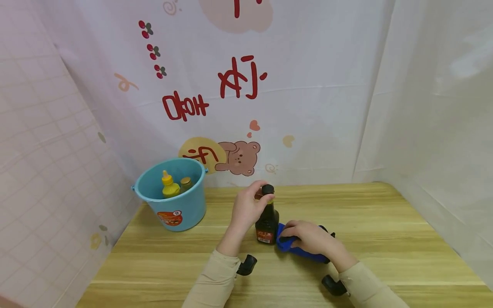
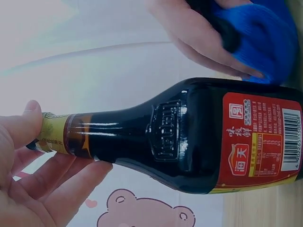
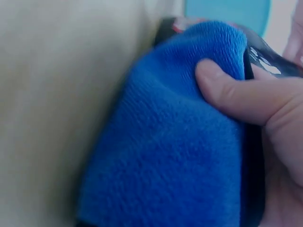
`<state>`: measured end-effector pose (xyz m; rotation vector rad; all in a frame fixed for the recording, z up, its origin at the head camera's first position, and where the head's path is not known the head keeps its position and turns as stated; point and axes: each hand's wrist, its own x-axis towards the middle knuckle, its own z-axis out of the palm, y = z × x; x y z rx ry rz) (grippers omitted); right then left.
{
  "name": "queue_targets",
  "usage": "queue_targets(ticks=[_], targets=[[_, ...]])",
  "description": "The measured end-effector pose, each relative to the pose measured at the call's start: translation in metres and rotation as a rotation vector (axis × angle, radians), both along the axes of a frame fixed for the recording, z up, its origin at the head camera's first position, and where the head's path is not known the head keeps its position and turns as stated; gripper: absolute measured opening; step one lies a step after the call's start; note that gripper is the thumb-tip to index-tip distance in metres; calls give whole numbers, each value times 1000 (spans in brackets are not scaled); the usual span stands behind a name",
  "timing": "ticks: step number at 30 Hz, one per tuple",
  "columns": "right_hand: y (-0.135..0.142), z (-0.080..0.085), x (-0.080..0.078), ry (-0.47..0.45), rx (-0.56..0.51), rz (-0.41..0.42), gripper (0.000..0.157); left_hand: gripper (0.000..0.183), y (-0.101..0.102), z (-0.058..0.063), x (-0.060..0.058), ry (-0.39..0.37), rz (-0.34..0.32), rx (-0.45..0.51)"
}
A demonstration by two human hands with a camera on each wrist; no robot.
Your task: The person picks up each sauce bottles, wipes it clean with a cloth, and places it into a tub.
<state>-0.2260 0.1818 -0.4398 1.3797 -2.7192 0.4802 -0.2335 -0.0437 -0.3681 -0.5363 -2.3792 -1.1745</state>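
A dark soy sauce bottle point(image 1: 266, 224) with a black cap and a red label stands upright on the table. My left hand point(image 1: 248, 205) grips it by the neck, just below the cap; the left wrist view shows thumb and fingers around the yellow neck band point(image 2: 56, 133). To the bottle's right, my right hand point(image 1: 308, 237) holds a fuzzy blue cloth point(image 3: 165, 137) with black edging. Its thumb point(image 3: 218, 87) presses on the cloth's blue face. The cloth lies close against the bottle's lower side; whether it touches is hard to tell.
A light blue bucket point(image 1: 192, 205) stands at the table's back left. Inside are a yellow squeeze bottle point(image 1: 169, 188) and a jar with a brownish lid point(image 1: 186, 183). A printed curtain point(image 1: 316, 94) hangs behind the wooden table point(image 1: 369, 239).
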Motion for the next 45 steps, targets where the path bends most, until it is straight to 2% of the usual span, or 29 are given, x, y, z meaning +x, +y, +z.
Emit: queue_targets(ticks=[5,10,14,18,23,31,38,45], targets=[[13,26,-2,7,-135,45,40,31,1,0,1,28,0,-22],[14,57,-2,133,-322,36,52,31,1,1,1,43,7,-19],[6,68,0,220,-423,13,56,30,0,1,2,47,7,-24],[-3,63,1,248,-441,25,57,31,0,2,2,42,3,-29],[-5,48,0,275,-371,27,55,30,0,2,3,34,6,-32],[2,24,0,203,-316,3,52,29,2,0,4,64,35,-37],[7,18,4,163,-274,-23,50,29,6,-4,6,87,69,-29],[8,15,4,138,-254,-22,50,30,5,-6,6,94,63,-10]])
